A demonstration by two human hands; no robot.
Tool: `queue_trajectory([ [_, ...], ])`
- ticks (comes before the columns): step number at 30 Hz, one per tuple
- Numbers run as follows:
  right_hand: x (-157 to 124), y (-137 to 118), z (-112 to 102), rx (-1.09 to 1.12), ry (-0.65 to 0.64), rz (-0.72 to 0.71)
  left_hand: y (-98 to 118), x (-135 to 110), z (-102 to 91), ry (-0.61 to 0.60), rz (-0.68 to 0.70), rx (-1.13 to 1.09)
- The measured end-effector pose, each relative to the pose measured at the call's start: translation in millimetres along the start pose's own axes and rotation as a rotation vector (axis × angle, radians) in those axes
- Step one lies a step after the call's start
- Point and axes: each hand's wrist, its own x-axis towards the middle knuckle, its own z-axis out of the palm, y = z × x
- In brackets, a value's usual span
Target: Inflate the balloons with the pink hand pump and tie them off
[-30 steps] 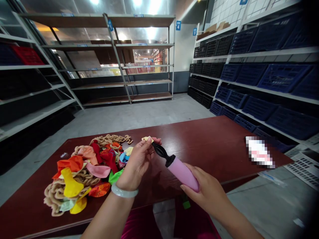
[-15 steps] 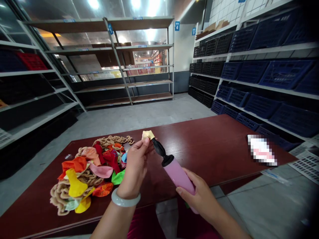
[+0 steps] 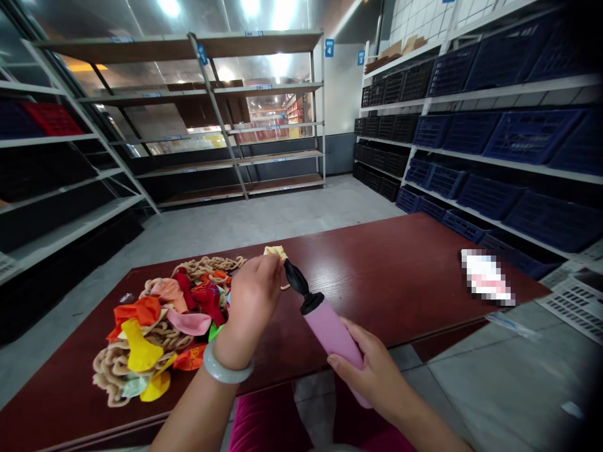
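My left hand (image 3: 252,301) is closed in a pinch on a small pale yellow balloon (image 3: 276,252), held right at the black nozzle of a pink hand pump (image 3: 325,326). My right hand (image 3: 377,373) is wrapped round the pump's lower barrel, which tilts up to the left over the near edge of the dark red table (image 3: 377,276). A pale bangle sits on my left wrist. Just left of my left hand lies a pile of flat coloured balloons (image 3: 155,326) mixed with tan twisted cord.
A blurred white and pink item (image 3: 486,277) lies at the table's right end. Blue crates (image 3: 494,163) fill the shelves on the right. Bare metal racks (image 3: 211,113) stand behind and to the left, with open grey floor (image 3: 264,220) between.
My left hand has turned its back toward me while pinching the balloon at the nozzle. The pump and my right hand shifted slightly left and nearer.
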Motion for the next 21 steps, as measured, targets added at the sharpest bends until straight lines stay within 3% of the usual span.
queue_trajectory([
  [2, -2, 0, 2, -0.068, 0.016, -0.003, -1, -2, -0.2, -0.018, 0.064, 0.008],
  [4, -3, 2, 5, -0.203, 0.072, -0.027, 0, -5, 0.0, -0.015, 0.020, -0.077],
  [7, -4, 3, 12, -0.409, 0.203, -0.101, 9, -11, 1.7, 0.061, -0.259, -0.388],
  [10, -3, 3, 20, -0.475, 0.261, -0.173, 20, -13, 4.4, 0.144, -0.603, -0.879],
  [13, -1, 4, 23, -0.493, 0.286, -0.209, 27, -10, 5.3, 0.183, -0.791, -1.300],
  [18, -1, 5, 25, -0.478, 0.285, -0.236, 34, -2, 0.3, 0.086, -0.842, -1.571],
  [21, -1, 5, 25, -0.456, 0.271, -0.243, 41, 2, -1.8, 0.093, -0.882, -1.666],
])
